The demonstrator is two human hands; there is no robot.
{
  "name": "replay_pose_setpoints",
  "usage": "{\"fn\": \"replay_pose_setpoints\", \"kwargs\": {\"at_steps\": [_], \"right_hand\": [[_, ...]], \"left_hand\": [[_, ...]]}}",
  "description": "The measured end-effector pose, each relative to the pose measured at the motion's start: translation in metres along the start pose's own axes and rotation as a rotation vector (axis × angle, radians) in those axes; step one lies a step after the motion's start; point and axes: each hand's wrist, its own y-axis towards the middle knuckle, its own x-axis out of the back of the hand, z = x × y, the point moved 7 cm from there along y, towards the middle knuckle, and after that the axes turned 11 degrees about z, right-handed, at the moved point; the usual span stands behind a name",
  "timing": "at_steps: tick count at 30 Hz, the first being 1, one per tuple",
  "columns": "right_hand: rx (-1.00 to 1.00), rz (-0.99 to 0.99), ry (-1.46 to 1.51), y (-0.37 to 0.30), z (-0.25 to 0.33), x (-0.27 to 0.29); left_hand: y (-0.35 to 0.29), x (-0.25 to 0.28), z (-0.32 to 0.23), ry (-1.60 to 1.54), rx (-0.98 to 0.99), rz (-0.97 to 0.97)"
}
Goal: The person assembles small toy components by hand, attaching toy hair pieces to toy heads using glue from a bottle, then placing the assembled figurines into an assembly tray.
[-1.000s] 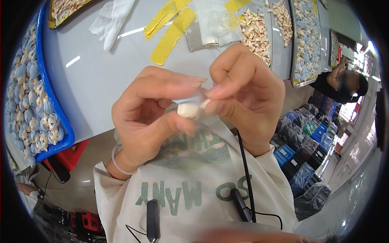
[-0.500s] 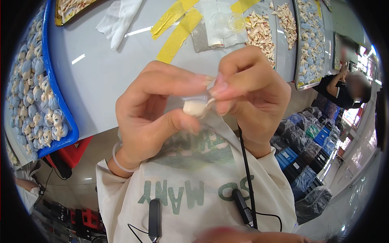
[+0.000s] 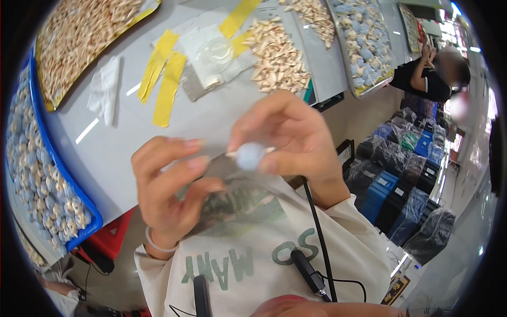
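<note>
My right hand (image 3: 303, 140) pinches a small doll head (image 3: 250, 156) between thumb and fingers, over the table's near edge. Its rounded light blue side faces me, and cream pointed tips stick out on either side; motion blurs its detail. To the left, my left hand (image 3: 169, 182) is off the doll head, its slightly blurred fingers curved and apart with nothing between them. Past my hands lies a pile of cream pointed pieces (image 3: 280, 55) with reddish-brown marks. Many similar blue-and-cream heads fill a blue tray (image 3: 96, 222) at the left.
Yellow tape strips (image 3: 169, 92), a white cloth (image 3: 108, 90) and a clear round dish (image 3: 217, 53) lie on the table. Pointed pieces (image 3: 90, 42) fill a far-left tray. At right are a metal tray (image 3: 362, 96) of heads, plastic-wrapped bins (image 3: 385, 193) and another person (image 3: 422, 76).
My left hand has let go of the doll head and drawn left and down. My right hand keeps it, now turned blue side toward me. The view has shifted, showing more table at left.
</note>
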Motion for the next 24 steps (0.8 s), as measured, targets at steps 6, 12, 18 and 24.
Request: {"fn": "replay_pose_setpoints", "kwargs": {"at_steps": [6, 12, 18, 24], "right_hand": [[0.292, -0.667, -0.713, -0.066, 0.086, 0.124], [0.024, -0.696, -1.561, -0.047, 0.102, 0.129], [-0.054, -0.715, -1.643, -0.050, 0.105, 0.132], [0.126, -0.750, -1.758, -0.041, 0.121, 0.109]], "left_hand": [[-0.021, 0.039, 0.002, -0.035, 0.083, -0.196], [-0.028, 0.088, -0.015, 0.323, -0.009, -0.231], [-0.053, 0.168, -0.019, 0.759, 0.432, -0.358], [-0.084, 0.170, 0.001, 0.848, 0.901, -0.019]]}}
